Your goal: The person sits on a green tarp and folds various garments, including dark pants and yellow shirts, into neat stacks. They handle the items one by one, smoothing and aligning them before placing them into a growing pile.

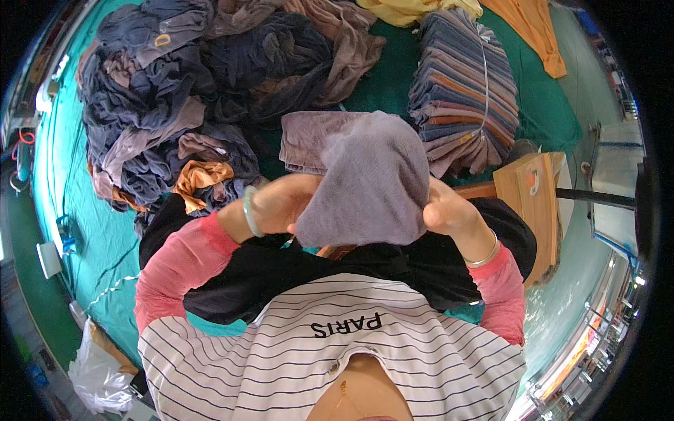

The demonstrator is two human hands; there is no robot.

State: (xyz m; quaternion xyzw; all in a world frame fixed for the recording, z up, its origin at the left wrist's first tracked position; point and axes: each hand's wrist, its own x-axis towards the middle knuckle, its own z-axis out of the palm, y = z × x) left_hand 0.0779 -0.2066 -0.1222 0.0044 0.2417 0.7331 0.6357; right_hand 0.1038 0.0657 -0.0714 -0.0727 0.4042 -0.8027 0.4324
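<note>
A grey-mauve cloth (368,184) is held up between my two hands in front of my lap. My left hand (289,202), with a pale green bangle at the wrist, grips its left edge; the fingertips are partly hidden by the cloth. At the right edge, my right hand (447,208), wearing a thin metal bangle, pinches the cloth, its fingers partly behind it. Just beyond lies a folded mauve cloth (303,139). A bundle of folded cloths (463,94), tied with a white string, lies beyond my right hand.
A large heap of crumpled dark and mauve cloths (152,100) covers the far left, with an orange cloth (200,179) at its near edge. Yellow cloth (410,10) lies at the top. A wooden block or box (526,210) stands right of my knee. Green sheeting (63,184) lies underneath.
</note>
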